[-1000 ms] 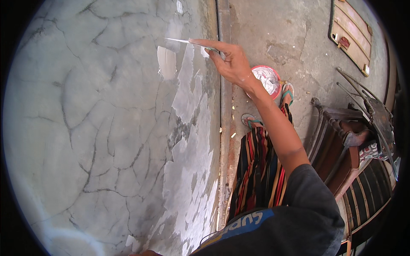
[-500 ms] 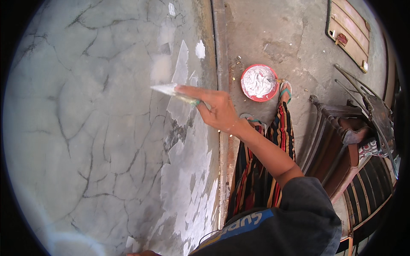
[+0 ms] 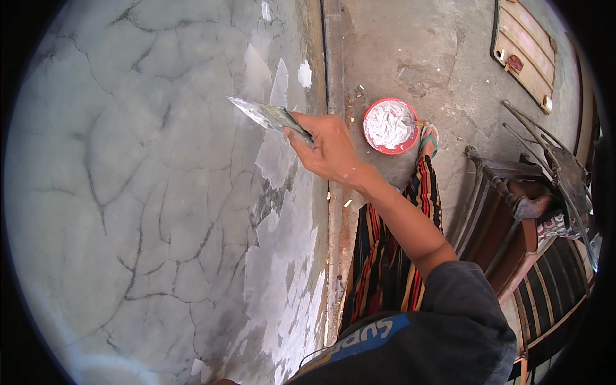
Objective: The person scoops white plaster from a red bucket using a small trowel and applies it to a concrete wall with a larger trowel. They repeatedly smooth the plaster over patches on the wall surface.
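My right hand (image 3: 330,149) grips a putty knife (image 3: 266,117), its thin blade pointing left over the grey wall (image 3: 154,212). Whether the blade's edge touches the wall, I cannot tell. White filler (image 3: 282,256) covers a ragged strip low on the wall, and smaller smears of it lie around and beyond the knife. Only a sliver of my left hand (image 3: 224,382) shows at the bottom edge; its fingers are hidden. To the right of my right hand, a red bowl (image 3: 390,126) of white paste stands on the floor beside my sandalled foot.
A wooden chair (image 3: 507,212) stands on the right, with a metal frame (image 3: 558,160) against it. A wooden panel (image 3: 525,51) lies at the far right. Small debris dots the concrete floor (image 3: 417,38) near the wall's base. Dark cracks run across the wall.
My right hand has shifted slightly up and left and turned, so more of the putty knife's flat blade shows. The left hand has slipped further below the bottom edge.
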Action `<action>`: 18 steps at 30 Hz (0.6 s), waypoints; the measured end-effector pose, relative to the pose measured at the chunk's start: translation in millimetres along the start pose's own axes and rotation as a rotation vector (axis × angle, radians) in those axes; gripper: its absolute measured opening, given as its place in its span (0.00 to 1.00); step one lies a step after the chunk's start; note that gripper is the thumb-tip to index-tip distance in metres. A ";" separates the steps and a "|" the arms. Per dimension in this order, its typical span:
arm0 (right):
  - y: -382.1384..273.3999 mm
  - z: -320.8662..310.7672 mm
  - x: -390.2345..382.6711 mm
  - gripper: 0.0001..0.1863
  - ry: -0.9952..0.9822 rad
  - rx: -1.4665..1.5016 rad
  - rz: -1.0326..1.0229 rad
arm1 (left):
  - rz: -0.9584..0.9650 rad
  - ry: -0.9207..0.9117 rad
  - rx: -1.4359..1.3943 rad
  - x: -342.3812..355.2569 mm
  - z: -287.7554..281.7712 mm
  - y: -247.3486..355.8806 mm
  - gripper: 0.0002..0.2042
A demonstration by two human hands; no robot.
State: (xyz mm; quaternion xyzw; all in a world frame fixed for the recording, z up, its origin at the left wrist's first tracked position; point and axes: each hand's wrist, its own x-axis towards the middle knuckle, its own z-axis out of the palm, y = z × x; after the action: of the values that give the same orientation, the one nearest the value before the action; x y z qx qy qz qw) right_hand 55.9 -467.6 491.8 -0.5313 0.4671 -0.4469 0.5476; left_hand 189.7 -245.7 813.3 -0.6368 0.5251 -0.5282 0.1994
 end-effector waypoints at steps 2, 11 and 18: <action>4.1 -8.1 12.8 0.11 0.089 -0.033 0.049 | 0.009 -0.007 0.016 -0.1 -1.9 -2.0 0.25; 45.5 12.6 51.3 0.10 0.119 -0.032 0.176 | -0.048 0.000 -0.071 -4.1 2.5 -3.3 0.25; -24.7 32.5 -33.8 0.17 0.103 0.078 -0.171 | -0.018 0.017 -0.044 0.8 8.5 1.7 0.25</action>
State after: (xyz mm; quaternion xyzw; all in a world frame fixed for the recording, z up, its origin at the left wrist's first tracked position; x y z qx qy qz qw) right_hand 82.6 -429.9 517.7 -0.5242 0.4297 -0.5364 0.5029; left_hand 196.3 -249.6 809.2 -0.6412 0.5324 -0.5239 0.1762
